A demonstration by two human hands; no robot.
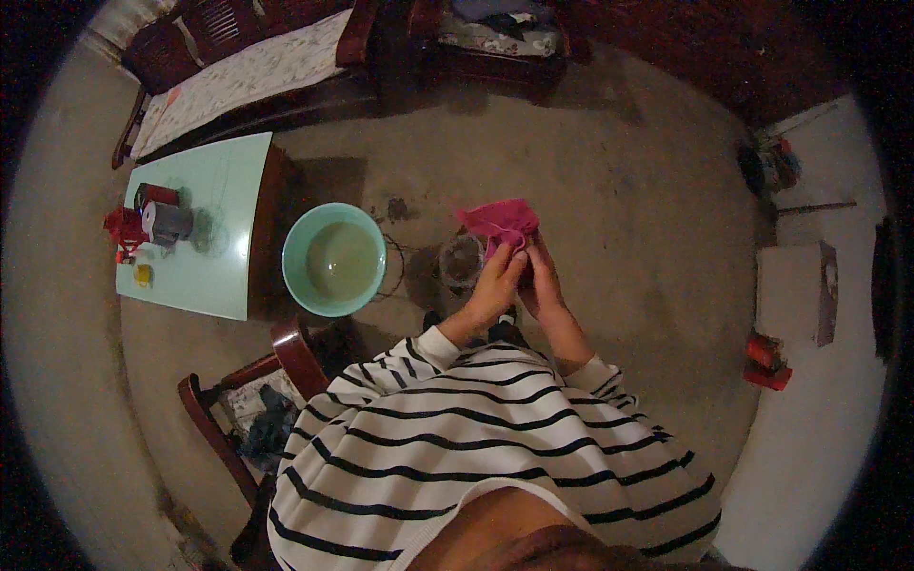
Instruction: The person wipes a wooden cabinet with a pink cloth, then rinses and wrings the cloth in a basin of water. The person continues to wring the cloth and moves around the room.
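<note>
A bright pink cloth (502, 216) is bunched between my two hands, its loose end spreading out beyond my fingers. My left hand (494, 284) grips it from the left side. On the right, my right hand (545, 284) closes round the same cloth, its fingers partly hidden behind the left ones. Below and just left of the cloth is a round, see-through container (459, 263), partly covered by my left hand. Farther left, a mint-green basin (288, 268) holds cloudy liquid.
A pale-topped table (221, 185) at left bears a grey container (164, 223), red items and a yellow cup (143, 274). A wooden chair (227, 426) stands close on my left. Behind are a cushioned wooden bench (250, 78) and an armchair (500, 68). A box (792, 292) lies right.
</note>
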